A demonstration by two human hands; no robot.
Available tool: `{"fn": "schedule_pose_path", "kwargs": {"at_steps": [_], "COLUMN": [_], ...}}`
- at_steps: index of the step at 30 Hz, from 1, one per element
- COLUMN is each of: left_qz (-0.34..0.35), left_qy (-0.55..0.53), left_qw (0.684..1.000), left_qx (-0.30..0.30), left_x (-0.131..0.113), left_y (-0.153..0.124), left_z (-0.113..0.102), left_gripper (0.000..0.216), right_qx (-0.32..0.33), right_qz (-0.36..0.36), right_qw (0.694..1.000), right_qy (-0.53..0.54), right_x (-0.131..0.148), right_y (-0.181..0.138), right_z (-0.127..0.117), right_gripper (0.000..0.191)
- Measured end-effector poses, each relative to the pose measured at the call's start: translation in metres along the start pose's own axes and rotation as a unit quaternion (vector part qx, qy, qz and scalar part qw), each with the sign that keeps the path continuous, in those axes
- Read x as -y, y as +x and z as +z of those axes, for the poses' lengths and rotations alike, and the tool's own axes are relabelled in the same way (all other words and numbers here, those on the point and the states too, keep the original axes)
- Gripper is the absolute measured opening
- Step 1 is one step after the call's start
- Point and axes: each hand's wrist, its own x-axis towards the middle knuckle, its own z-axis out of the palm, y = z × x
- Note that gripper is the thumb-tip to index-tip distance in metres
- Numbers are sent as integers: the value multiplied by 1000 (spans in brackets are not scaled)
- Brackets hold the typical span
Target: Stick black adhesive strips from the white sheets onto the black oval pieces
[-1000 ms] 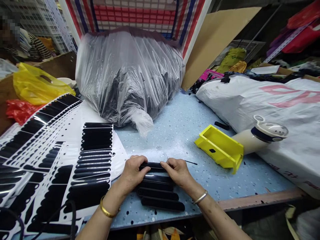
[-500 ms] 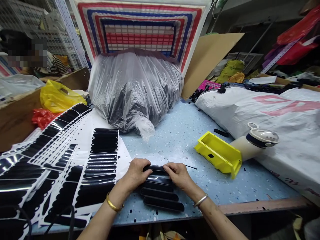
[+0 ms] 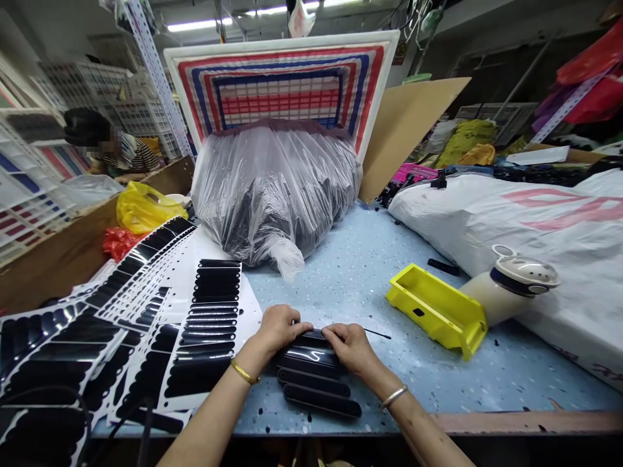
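Observation:
Several glossy black elongated pieces with rounded ends lie in a row on the blue speckled table (image 3: 341,259). The nearest black piece (image 3: 321,401) shows whole, while those behind it are partly covered. My left hand (image 3: 280,334) is closed on the left end of the farthest black piece (image 3: 317,335), its thumb stretched along the top. At the other end, my right hand (image 3: 348,344) pinches the same piece between thumb and fingers. To the left lie sheets of black rounded strips (image 3: 209,324) on white backing.
A yellow plastic holder (image 3: 433,311) and a cream bottle (image 3: 511,285) stand on the right, beside a big white sack (image 3: 487,207). Behind the hands sits a clear plastic bag of dark items (image 3: 277,194) before a striped-lined basket (image 3: 287,84). Another person (image 3: 121,149) works far left.
The head view has tilted up a little, showing more of the room. My left thumb has straightened along the piece's top edge. Both hands remain at the same piece.

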Motion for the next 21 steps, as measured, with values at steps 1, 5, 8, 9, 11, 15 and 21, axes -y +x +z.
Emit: {"fn": "schedule_pose_path", "kwargs": {"at_steps": [1,5,8,9,11,15,21], "left_qz": [-3,-28,-51,-59,-75,-104,-148], "left_qy": [0,-5,-25,-35,-62,-144,-270], "left_qw": [1000,997,990,988,982,976,951], "left_qx": [-12,-73,-126,-141,-159,-124,-37], "left_x": [3,18,27,29,31,29,28], "left_y": [-4,-21,-34,-38,-44,-48,-42], "left_z": [-1,-15,-28,-31,-34,-25,-2], "left_gripper": [37,34,39,38,32,26,31], "right_qx": [1,15,23,20,6,-9,58], "right_qz": [-2,-18,-31,-34,-37,-37,-49], "right_qw": [1000,1000,998,998,995,990,985], "right_qy": [-3,-17,-43,-58,-90,-134,-157], "right_x": [0,1,0,0,1,9,27], "right_y": [0,1,1,1,4,16,38], "right_z": [0,-4,-10,-12,-15,-7,24], "right_gripper": [40,41,43,44,46,41,41]}}
